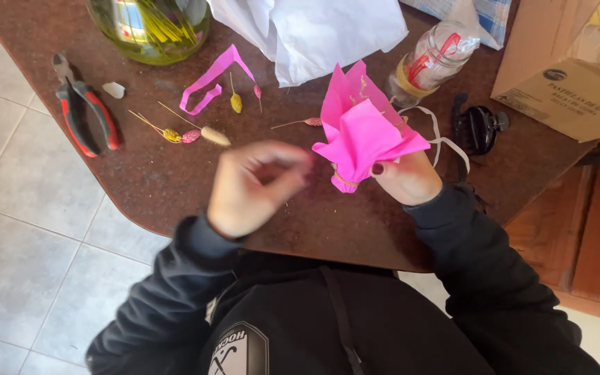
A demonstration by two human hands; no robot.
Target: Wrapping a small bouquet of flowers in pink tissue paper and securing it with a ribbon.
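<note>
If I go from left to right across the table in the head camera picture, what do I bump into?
Red pliers → pink paper strip → left hand → pink paper bundle held by the right hand → black clip → cardboard box.

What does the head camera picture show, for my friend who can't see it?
The person's right hand holds a small bright pink tissue paper bundle over a dark brown table, while the blurred left hand is beside it. Red-handled pliers, dried coloured flower stems, and a clear glass jar lie around.
</note>
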